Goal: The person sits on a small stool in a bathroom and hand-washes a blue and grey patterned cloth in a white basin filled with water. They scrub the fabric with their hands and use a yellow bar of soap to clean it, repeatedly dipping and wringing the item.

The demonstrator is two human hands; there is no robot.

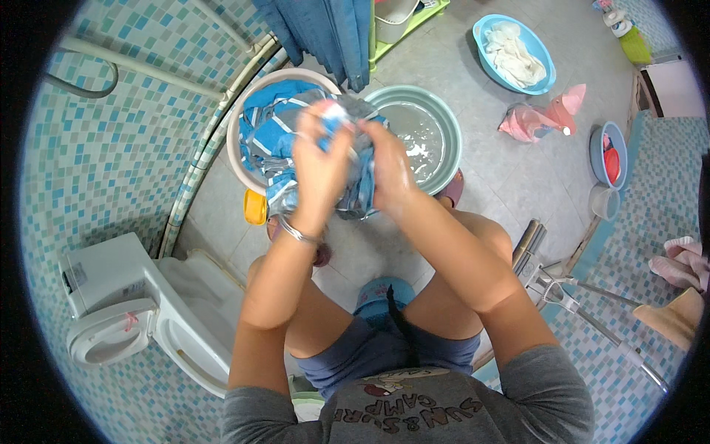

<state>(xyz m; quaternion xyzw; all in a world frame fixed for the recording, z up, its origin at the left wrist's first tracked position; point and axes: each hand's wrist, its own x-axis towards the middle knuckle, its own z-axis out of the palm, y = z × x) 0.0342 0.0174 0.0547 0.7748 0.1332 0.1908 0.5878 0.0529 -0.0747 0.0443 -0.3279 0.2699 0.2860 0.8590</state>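
A large pale basin (234, 148) stands on the floor in front of me, heaped with wet striped cloth (277, 140) in blue, grey and white. Above the heap my left hand (322, 170) and my right hand (390, 166) face each other, with a bunched part of the cloth between them. Both are closed on it, though motion smears the fingers. At the left fingertips shows a small white and blue patch, too blurred to name. Touching this basin on the right is a teal basin (455, 144) of water.
A yellow scoop (255, 207) sits beside the pale basin. Blue fabric (322, 37) hangs just beyond. Farther right are a blue basin (548, 55) of white cloth, a pink plastic bag (529, 122) and a mop (584, 311). A white plastic fixture (111, 270) stands left.
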